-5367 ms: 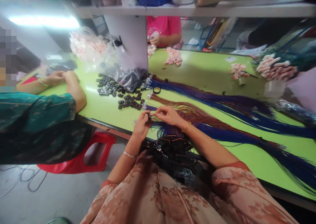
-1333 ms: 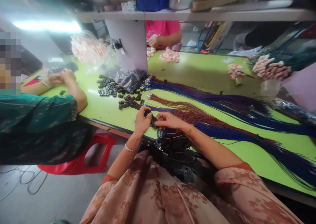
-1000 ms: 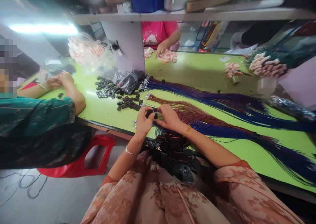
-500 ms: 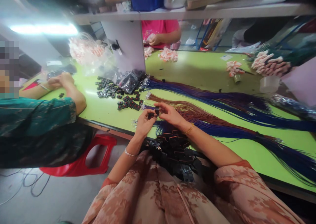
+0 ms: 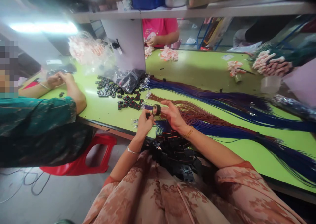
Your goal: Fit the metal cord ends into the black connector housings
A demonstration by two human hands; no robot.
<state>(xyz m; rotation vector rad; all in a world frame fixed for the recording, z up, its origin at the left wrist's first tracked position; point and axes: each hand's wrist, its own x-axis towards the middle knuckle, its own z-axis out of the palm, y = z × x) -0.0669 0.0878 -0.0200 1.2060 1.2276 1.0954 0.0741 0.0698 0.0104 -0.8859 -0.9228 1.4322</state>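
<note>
My right hand (image 5: 173,116) pinches a small roll of black tape (image 5: 156,109) between thumb and fingertips, held upright above the table edge. My left hand (image 5: 143,123) is closed just under the roll, its fingertips on a small black piece that touches the tape. Both hands hover over the near ends of brown wires (image 5: 197,113) and blue wires (image 5: 222,98) lying across the green table (image 5: 202,72). A heap of black connectors with wires (image 5: 177,153) rests in my lap below the hands.
Loose black connectors (image 5: 116,93) and a plastic bag (image 5: 129,80) lie left of the wires. A person in green (image 5: 37,118) works at the left on a red stool (image 5: 81,154); another in pink (image 5: 160,29) sits opposite. Pink-white bundles (image 5: 271,64) are far right. A grey shelf post (image 5: 128,42) stands behind.
My right hand has lifted the tape roll and turned it so its ring faces me. My left hand stayed close beneath it. The person in pink pulled a hand back from the table.
</note>
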